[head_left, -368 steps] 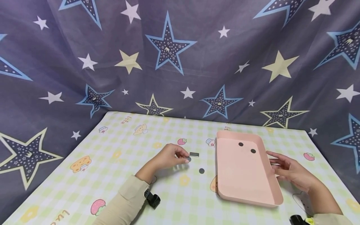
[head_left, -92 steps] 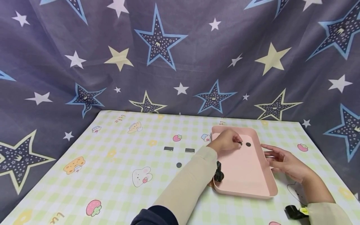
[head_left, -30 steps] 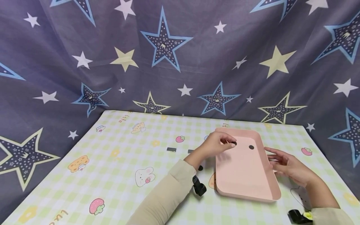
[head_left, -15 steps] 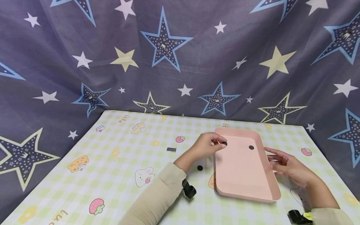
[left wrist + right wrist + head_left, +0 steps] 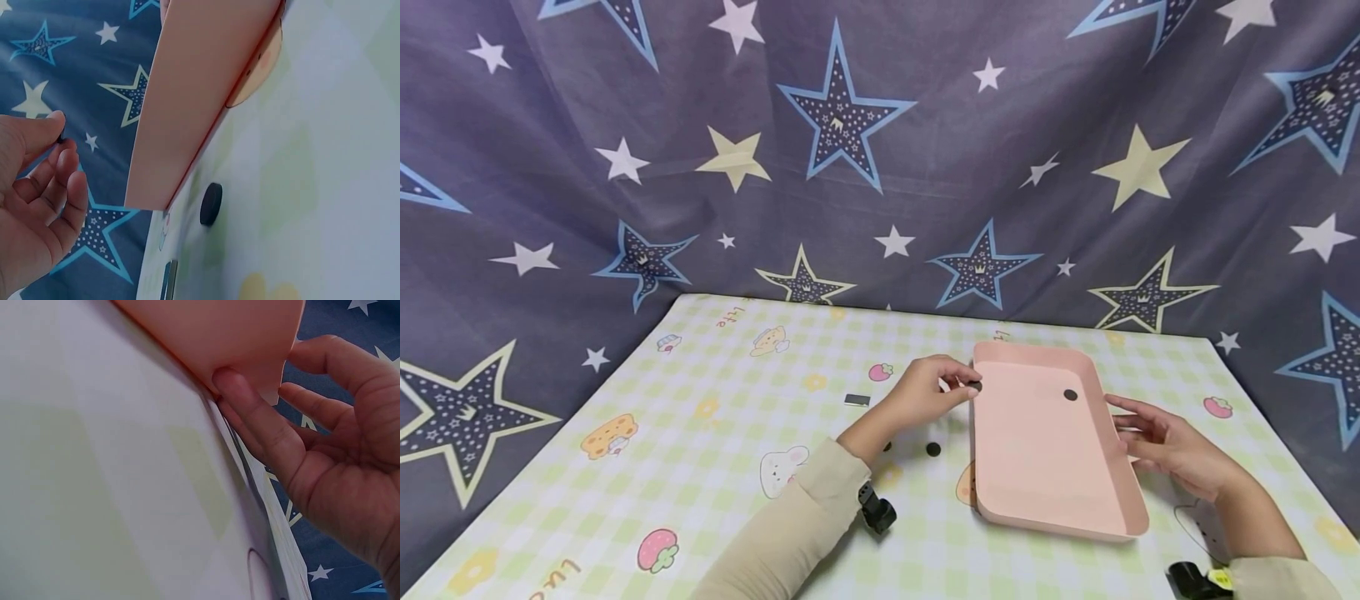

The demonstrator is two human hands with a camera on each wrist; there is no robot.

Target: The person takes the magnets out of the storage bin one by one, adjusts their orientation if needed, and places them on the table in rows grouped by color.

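We pinch a black disc [image 5: 975,387] in the left hand [image 5: 925,392], by the left rim of the pink tray [image 5: 1052,471]. The right hand [image 5: 1180,450] touches its right wall, fingers loose. A second disc [image 5: 1071,395] lies inside; outside, a third disc [image 5: 933,449], a fourth disc [image 5: 887,447] partly behind our wrist [image 5: 862,437], and a dark rectangle [image 5: 857,400].

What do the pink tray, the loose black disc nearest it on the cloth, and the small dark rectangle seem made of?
Pink tray: probably plastic, matte; smooth, thin walls. Black disc: matte, perhaps plastic, rubber or coated metal; evenly dark, no gleam. Dark rectangle: possibly metal or glossy plastic; its near edge looks bright.
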